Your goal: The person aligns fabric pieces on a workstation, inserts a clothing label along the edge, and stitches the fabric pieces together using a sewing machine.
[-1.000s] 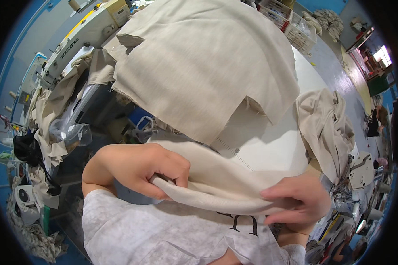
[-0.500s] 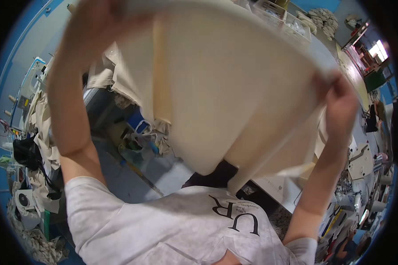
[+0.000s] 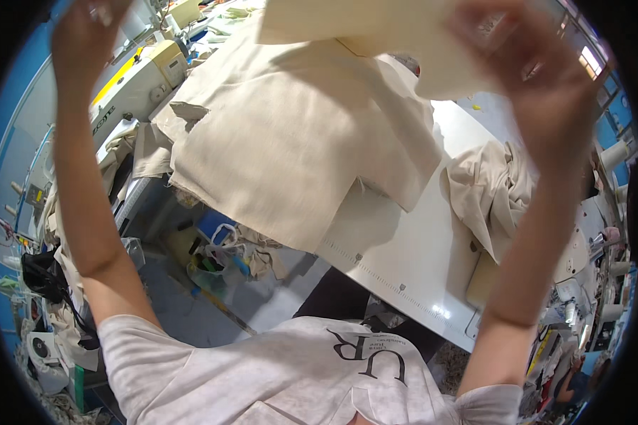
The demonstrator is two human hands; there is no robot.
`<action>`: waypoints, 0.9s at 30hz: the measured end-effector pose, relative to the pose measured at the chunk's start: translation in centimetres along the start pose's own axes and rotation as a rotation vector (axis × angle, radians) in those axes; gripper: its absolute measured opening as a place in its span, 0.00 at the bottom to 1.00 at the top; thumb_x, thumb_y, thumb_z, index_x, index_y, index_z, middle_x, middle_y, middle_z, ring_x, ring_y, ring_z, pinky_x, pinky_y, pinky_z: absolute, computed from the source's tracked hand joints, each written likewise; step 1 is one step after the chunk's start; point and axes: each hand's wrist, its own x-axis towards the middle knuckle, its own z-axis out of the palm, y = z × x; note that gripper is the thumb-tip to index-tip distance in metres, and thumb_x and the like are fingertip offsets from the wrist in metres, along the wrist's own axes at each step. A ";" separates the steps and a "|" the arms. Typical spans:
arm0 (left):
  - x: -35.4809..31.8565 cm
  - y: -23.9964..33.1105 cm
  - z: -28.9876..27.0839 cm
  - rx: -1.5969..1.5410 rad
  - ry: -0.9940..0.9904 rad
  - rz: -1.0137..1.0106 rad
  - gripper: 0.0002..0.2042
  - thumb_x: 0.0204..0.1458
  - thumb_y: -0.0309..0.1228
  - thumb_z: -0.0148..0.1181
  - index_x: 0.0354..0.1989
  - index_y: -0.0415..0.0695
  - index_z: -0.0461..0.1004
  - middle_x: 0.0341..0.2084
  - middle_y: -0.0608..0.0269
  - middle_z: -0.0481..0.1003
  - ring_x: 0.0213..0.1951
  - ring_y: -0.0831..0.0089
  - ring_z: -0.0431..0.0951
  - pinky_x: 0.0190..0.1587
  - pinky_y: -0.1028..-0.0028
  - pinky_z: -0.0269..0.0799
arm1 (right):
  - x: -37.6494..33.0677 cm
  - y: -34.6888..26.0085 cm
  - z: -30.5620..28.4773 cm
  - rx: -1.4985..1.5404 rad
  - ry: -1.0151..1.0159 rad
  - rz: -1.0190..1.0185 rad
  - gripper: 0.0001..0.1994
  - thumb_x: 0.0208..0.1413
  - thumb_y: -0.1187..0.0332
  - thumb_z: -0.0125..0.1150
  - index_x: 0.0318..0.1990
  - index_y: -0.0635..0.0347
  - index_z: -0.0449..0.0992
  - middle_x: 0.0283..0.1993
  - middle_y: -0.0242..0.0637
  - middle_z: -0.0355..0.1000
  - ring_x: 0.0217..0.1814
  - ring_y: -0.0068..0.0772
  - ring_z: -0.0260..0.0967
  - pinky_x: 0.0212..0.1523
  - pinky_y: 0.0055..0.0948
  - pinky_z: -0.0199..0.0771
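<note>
Since the earlier frame both arms have gone higher and the cream cloth piece (image 3: 376, 35) has risen with them, now sitting at the top of the view, well above the white table (image 3: 404, 248). This uncovers the large beige fabric sheet (image 3: 298, 149) spread over the table's far-left end.

The right hand (image 3: 524, 78) is raised above the table's right half, blurred, fingers closed on the right edge of the cloth piece. The left hand (image 3: 85, 32) is lifted high, well to the left of the table, near the top rim of the view; its grip cannot be told, as the fingers are cut off and blurred.

The fabric sheet hangs over the table's near-left edge. A crumpled beige bundle (image 3: 493, 191) lies on the table's right side, apart from the sheet. A cream sewing machine (image 3: 145, 71) stands just beyond the table's left end. Bags and scraps (image 3: 220, 258) lie on the floor below the table's left edge.
</note>
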 end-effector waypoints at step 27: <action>-18.3 9.7 -4.3 -0.894 -0.419 0.014 0.07 0.37 0.22 0.66 0.27 0.42 0.79 0.28 0.65 0.82 0.37 0.65 0.83 0.41 0.71 0.76 | -18.7 1.4 10.1 0.250 -0.236 -0.343 0.11 0.41 0.75 0.67 0.35 0.57 0.80 0.32 0.30 0.72 0.31 0.32 0.70 0.32 0.32 0.67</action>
